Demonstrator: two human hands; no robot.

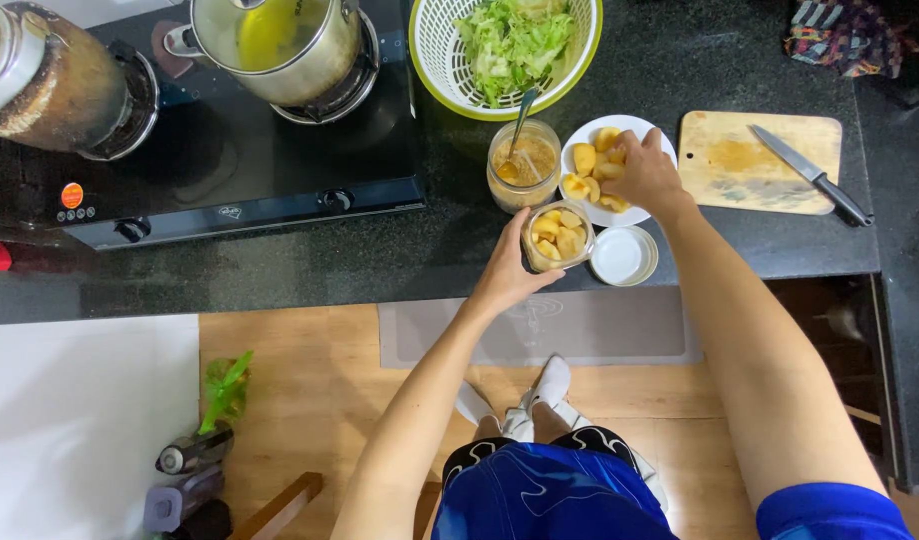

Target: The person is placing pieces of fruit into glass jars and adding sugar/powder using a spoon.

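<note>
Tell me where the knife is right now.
The knife lies diagonally across the right end of the wooden cutting board on the dark counter, at the right of the head view, right of the white plate of yellow pieces.

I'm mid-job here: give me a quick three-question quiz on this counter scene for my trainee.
1. True or false: the left hand holds a small jar with yellow fruit pieces inside.
2. Where is the right hand reaching? A) the cutting board B) the white plate of fruit pieces C) the green colander
3. Fill in: the knife lies on the ____.

Key:
1. True.
2. B; the fingers are over the pieces on the plate.
3. Cutting board, with the handle reaching past its right edge.
</note>
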